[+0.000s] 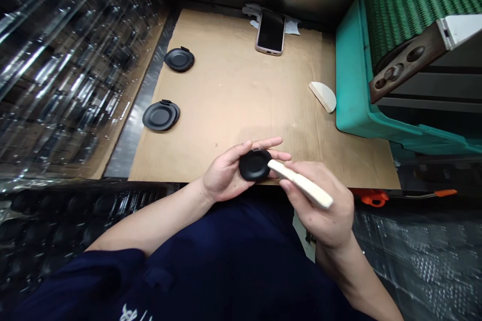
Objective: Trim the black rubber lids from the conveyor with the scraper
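My left hand (pixel 228 170) is palm up and cradles a round black plastic part (pixel 255 165) with a shallow dished face, thumb along its rim. In my right hand (pixel 326 205) is a cream-white pad (pixel 301 183), seen edge-on and pinched between thumb and fingers. One end of the pad meets the right rim of the black part; whether it presses on it I cannot tell. Two similar black round parts, an upper one (pixel 179 59) and a lower one (pixel 161 115), lie at the left of the cardboard. Each has a small tab at its top edge.
Cardboard (pixel 233 95) covers the bench. A phone (pixel 270 32) rests on a pale cloth (pixel 291 26) at the back. A white half-round pad (pixel 324 96) lies near a teal crate (pixel 350 80). Clear plastic trays (pixel 75 70) stand left; an orange-handled tool (pixel 445 193) is at right.
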A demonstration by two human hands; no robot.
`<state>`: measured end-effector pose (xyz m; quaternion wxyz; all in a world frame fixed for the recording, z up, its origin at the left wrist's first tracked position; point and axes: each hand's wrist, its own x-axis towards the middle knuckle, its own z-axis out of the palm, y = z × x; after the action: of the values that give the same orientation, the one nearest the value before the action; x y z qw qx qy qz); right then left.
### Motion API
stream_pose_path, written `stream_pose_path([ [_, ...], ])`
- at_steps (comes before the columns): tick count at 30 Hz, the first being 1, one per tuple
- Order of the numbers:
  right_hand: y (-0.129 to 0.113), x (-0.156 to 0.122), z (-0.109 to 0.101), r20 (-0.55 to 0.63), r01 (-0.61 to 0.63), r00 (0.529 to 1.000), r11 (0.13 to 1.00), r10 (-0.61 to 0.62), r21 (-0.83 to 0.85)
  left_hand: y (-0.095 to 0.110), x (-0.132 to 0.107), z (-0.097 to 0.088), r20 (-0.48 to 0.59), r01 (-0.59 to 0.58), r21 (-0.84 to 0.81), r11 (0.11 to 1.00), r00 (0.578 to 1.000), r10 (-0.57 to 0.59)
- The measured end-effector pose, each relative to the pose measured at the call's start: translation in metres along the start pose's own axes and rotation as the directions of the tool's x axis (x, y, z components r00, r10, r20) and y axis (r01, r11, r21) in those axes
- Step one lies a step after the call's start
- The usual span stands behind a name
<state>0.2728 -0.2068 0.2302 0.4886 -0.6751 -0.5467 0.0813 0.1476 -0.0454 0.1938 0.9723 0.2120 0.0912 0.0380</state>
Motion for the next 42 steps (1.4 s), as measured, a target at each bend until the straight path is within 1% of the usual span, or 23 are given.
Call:
stream_pose_path([
  [3,0.004,0.002,0.006,0.139,0.109,0.985,0.994,-0.104,-0.028,-0.002,0.0,0.0,-0.02,-0.016,0.037,0.999,1.0,0.017],
  [5,0.006,0.003,0.01,0.158,0.168,0.976,0.98,-0.15,-0.109,-0.003,0.0,-0.001,-0.032,-0.015,0.053,0.998,0.999,0.017],
  [6,0.007,0.004,0.011,0.155,0.174,0.976,0.973,-0.15,-0.154,-0.004,0.0,-0.001,-0.037,-0.015,0.058,0.998,0.999,0.017],
  [9,0.005,0.004,0.013,0.173,0.137,0.98,0.969,-0.101,-0.207,-0.005,0.0,-0.002,-0.039,-0.033,0.071,0.997,0.999,0.036],
  [11,0.002,0.004,0.014,0.214,0.099,0.975,0.983,-0.064,-0.153,-0.005,0.001,-0.002,-0.038,-0.06,0.072,0.996,0.997,0.063],
  [13,0.0,0.002,0.015,0.232,0.054,0.972,0.998,-0.044,-0.034,-0.005,0.001,-0.001,-0.032,-0.082,0.072,0.994,0.996,0.084],
  [15,-0.002,0.0,0.014,0.191,0.003,0.981,0.995,-0.022,0.101,-0.005,0.001,-0.001,-0.024,-0.083,0.065,0.994,0.996,0.085],
  [17,-0.002,-0.002,0.01,0.069,-0.036,0.997,0.986,0.025,0.164,-0.005,0.001,0.0,-0.022,-0.07,0.048,0.996,0.997,0.071],
  [19,0.0,-0.004,0.003,-0.088,-0.064,0.993,0.991,0.075,0.119,-0.005,0.001,0.0,-0.03,-0.064,0.034,0.997,0.997,0.065],
  [20,0.001,-0.005,0.0,-0.145,-0.079,0.985,0.994,0.089,0.076,-0.005,0.001,0.0,-0.033,-0.065,0.032,0.997,0.997,0.066],
  [21,0.002,-0.006,-0.003,-0.175,-0.087,0.98,0.996,0.092,0.034,-0.005,0.0,0.0,-0.035,-0.069,0.034,0.997,0.997,0.071],
  [22,0.003,-0.006,-0.005,-0.17,-0.086,0.982,0.996,0.085,-0.002,-0.005,0.0,0.0,-0.035,-0.074,0.037,0.997,0.997,0.076],
  [23,0.004,-0.006,-0.006,-0.131,-0.073,0.989,0.997,0.069,-0.025,-0.005,0.0,-0.001,-0.031,-0.078,0.04,0.996,0.996,0.079],
  [25,0.005,-0.005,-0.004,0.01,-0.011,1.0,0.999,0.011,-0.052,-0.005,0.0,-0.001,-0.018,-0.079,0.044,0.996,0.997,0.08],
  [27,0.005,-0.004,0.0,0.134,0.078,0.989,0.993,-0.065,-0.094,-0.005,0.0,-0.002,-0.018,-0.069,0.043,0.997,0.997,0.069],
  [28,0.005,-0.003,0.002,0.167,0.11,0.982,0.987,-0.089,-0.119,-0.005,0.0,-0.003,-0.026,-0.062,0.043,0.997,0.998,0.063],
  [30,0.005,-0.003,0.005,0.188,0.126,0.978,0.979,-0.095,-0.158,-0.005,0.0,-0.003,-0.048,-0.054,0.047,0.997,0.997,0.056],
  [34,0.006,-0.002,0.005,0.245,0.058,0.969,0.989,-0.023,-0.138,-0.005,-0.001,-0.003,-0.047,-0.065,0.058,0.996,0.997,0.068],
  [35,0.007,-0.002,0.005,0.239,0.056,0.971,0.99,-0.023,-0.131,-0.005,-0.001,-0.003,-0.05,-0.065,0.058,0.996,0.996,0.068],
  [38,0.012,-0.002,0.007,0.139,0.083,0.988,0.989,-0.066,-0.125,-0.005,-0.001,-0.003,-0.078,-0.058,0.048,0.997,0.995,0.061],
  [39,0.012,-0.002,0.007,0.122,0.088,0.99,0.989,-0.073,-0.121,-0.005,-0.001,-0.002,-0.087,-0.055,0.044,0.998,0.994,0.059],
  [40,0.011,-0.002,0.007,0.135,0.081,0.989,0.99,-0.066,-0.111,-0.005,-0.001,-0.002,-0.092,-0.059,0.041,0.997,0.994,0.063],
  [42,0.007,-0.002,0.004,0.216,0.03,0.976,0.998,-0.016,-0.061,-0.005,-0.001,-0.001,-0.089,-0.074,0.028,0.997,0.993,0.076],
])
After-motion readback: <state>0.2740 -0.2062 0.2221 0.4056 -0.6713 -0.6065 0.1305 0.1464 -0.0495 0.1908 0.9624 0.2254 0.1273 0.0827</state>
